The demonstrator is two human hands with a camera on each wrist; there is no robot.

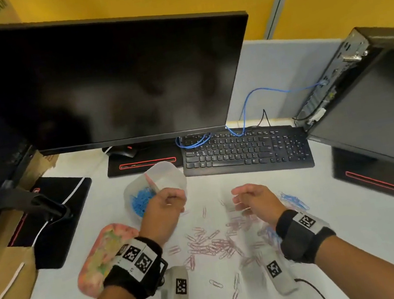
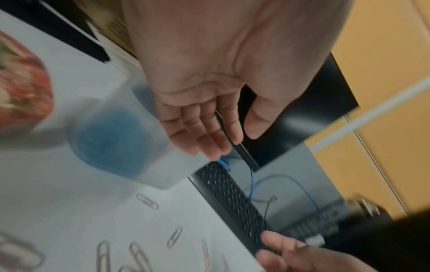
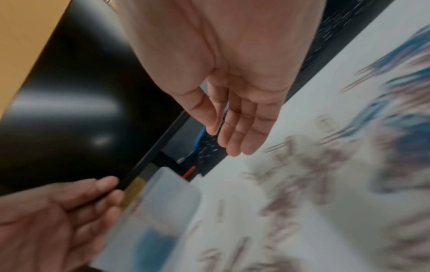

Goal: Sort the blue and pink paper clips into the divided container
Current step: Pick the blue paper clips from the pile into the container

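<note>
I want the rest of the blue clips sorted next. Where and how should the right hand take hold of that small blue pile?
The blue clips lie flat and tangled on the desk, just right of the right hand. Probably pinch the raised middle of the tangle from straight above, thumb against fingertips, since single flat clips offer little edge.

Bare desk (image 1: 362, 239) lies open at the near right. Behind, a keyboard (image 1: 245, 151) and a low monitor (image 1: 107, 86) block the way. At left, the container (image 1: 168, 173) and a pink tray (image 1: 97, 260) crowd in; pink paper clips (image 1: 212, 244) litter the middle.
</note>
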